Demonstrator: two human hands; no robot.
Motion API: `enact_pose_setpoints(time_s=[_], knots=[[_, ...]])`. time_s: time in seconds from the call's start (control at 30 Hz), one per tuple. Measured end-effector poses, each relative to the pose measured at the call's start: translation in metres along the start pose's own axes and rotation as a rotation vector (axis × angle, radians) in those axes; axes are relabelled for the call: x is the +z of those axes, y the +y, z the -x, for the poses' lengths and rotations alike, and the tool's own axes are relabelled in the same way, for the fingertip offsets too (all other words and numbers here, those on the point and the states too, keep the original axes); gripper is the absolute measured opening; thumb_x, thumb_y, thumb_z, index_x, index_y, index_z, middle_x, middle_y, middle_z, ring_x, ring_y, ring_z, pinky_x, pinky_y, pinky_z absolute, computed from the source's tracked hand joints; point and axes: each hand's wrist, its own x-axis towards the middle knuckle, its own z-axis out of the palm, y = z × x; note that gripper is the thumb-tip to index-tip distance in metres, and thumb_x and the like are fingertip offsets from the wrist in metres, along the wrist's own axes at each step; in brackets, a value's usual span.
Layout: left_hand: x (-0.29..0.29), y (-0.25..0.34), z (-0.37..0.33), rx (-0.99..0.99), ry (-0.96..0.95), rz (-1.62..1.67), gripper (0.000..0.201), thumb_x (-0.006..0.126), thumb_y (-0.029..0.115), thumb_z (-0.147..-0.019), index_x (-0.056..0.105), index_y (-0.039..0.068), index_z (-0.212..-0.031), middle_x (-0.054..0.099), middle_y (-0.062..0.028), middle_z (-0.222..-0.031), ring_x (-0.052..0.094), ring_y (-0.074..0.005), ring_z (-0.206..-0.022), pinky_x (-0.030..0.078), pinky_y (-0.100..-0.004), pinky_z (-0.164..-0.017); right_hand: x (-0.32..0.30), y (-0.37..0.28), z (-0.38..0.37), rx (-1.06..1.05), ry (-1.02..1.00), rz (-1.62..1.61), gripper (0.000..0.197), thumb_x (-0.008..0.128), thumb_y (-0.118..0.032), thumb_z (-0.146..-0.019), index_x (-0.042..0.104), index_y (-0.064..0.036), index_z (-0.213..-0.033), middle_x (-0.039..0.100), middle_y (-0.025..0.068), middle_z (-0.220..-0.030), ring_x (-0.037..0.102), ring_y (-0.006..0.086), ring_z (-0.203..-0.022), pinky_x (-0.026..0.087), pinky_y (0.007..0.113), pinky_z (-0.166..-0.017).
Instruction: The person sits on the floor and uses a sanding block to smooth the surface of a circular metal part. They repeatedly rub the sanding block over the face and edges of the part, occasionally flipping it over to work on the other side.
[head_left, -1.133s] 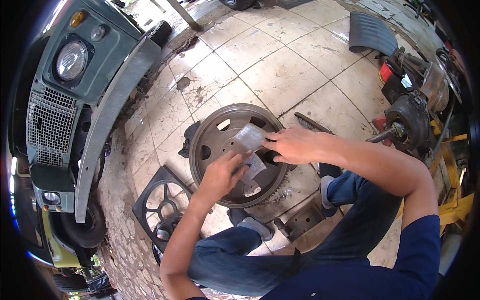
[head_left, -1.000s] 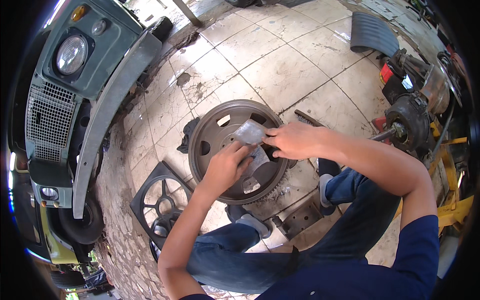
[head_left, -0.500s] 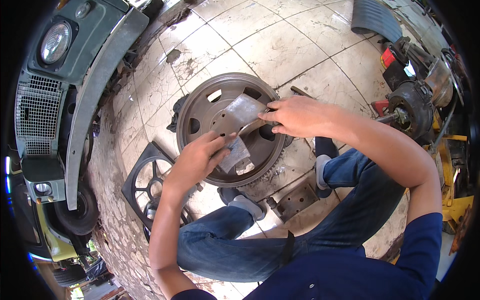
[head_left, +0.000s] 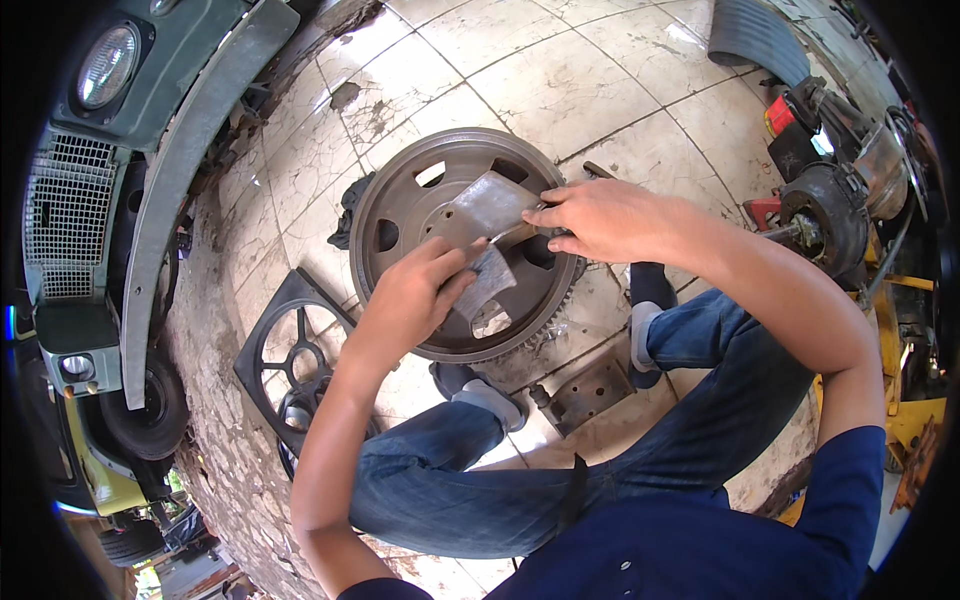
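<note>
A large round metal flywheel (head_left: 375, 265) with a toothed rim and several openings lies flat on the tiles before me. Across its middle rests a grey metal bracket (head_left: 490, 203), with a ridge between its shiny far part and darker near part. My left hand (head_left: 415, 285) has its fingers bent onto the left end of the ridge. At the ridge's right end, my right hand (head_left: 595, 220) pinches the bracket between thumb and fingers. My fingers partly cover both ends of the ridge.
A black fan-like frame (head_left: 295, 350) lies left of the flywheel, near a dark cloth (head_left: 347, 215). Between my feet sits a metal plate with holes (head_left: 590, 395). A vehicle front with a grey bumper (head_left: 165, 200) stands left. Greasy machine parts (head_left: 825, 210) crowd the right side.
My left hand has moved slightly right and away from me, and the near part of the bracket has shifted right over the flywheel. My right hand keeps its pinch. The whole view has tilted a little.
</note>
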Motion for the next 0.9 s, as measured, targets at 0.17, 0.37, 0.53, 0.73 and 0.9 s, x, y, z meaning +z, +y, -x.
enact_pose_setpoints(time_s=[0.17,0.37,0.53,0.73,0.9], knots=[[0.003,0.001,-0.011,0.069,0.024,-0.053,0.036,0.068,0.012,-0.095,0.068,0.01,-0.13,0.062,-0.0147,-0.097,0.064,-0.0355,-0.09,0.051,-0.0435,-0.081,0.001,0.0,-0.003,-0.018,0.009,-0.009,0.046,0.062,-0.029,-0.1,0.059,-0.0078,-0.141,0.067,0.0204,-0.123,0.066,0.0374,-0.114,0.053,0.048,-0.096],[-0.009,0.004,-0.008,0.034,-0.043,-0.032,0.035,0.069,0.013,-0.094,0.068,0.01,-0.129,0.062,-0.014,-0.096,0.063,-0.0355,-0.09,0.051,-0.043,-0.08,0.011,0.011,0.003,-0.051,0.089,0.01,0.044,0.063,-0.028,-0.1,0.061,-0.0089,-0.14,0.068,0.0194,-0.123,0.067,0.0365,-0.111,0.054,0.047,-0.096],[0.003,0.004,-0.017,0.088,0.029,-0.088,0.028,0.067,0.015,-0.094,0.069,0.009,-0.122,0.062,-0.0132,-0.094,0.064,-0.0343,-0.09,0.052,-0.0445,-0.079,-0.01,-0.007,-0.005,0.087,-0.085,-0.059,0.044,0.064,-0.026,-0.1,0.06,-0.0118,-0.141,0.062,0.0164,-0.139,0.066,0.0358,-0.114,0.053,0.046,-0.1],[0.007,0.005,-0.021,0.185,0.064,-0.214,0.031,0.066,0.015,-0.095,0.068,0.01,-0.125,0.061,-0.0117,-0.092,0.065,-0.0326,-0.088,0.053,-0.0438,-0.079,-0.004,0.002,0.001,0.023,-0.02,-0.049,0.044,0.063,-0.026,-0.1,0.06,-0.012,-0.141,0.059,0.0147,-0.143,0.065,0.0358,-0.117,0.053,0.046,-0.1],[-0.001,0.011,-0.019,0.17,0.015,-0.319,0.03,0.065,0.015,-0.095,0.069,0.009,-0.124,0.062,-0.0116,-0.092,0.064,-0.031,-0.088,0.052,-0.042,-0.078,-0.001,0.002,0.001,0.018,-0.007,-0.027,0.044,0.064,-0.026,-0.099,0.06,-0.012,-0.141,0.06,0.0145,-0.142,0.064,0.0357,-0.118,0.053,0.046,-0.1]])
